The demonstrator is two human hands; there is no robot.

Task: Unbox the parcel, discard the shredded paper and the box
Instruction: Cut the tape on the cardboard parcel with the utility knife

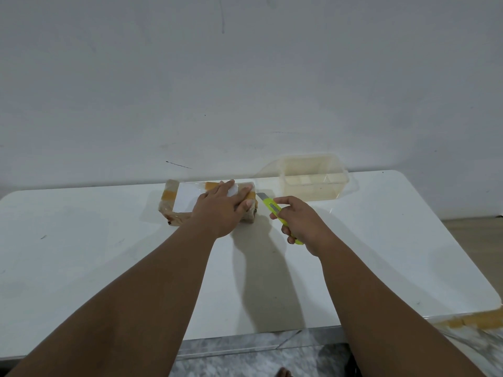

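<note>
Now left hand [217, 212] flat on parcel [183, 198]

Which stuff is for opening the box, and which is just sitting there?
For the job: brown taped cardboard parcel, pressed by the left hand; yellow-green plastic utility knife, held in the right hand.
Just lying about: clear rectangular plastic tub.

Got the parcel [179, 198] toward the back of the worktop [81, 254], left hand [217, 210] flat on its right half. Just right of that, right hand [302, 224] wrapped round a cutter [269, 204], tip near the parcel's right end, maybe touching. Behind and right, a tub [313, 183] at the back edge.
</note>
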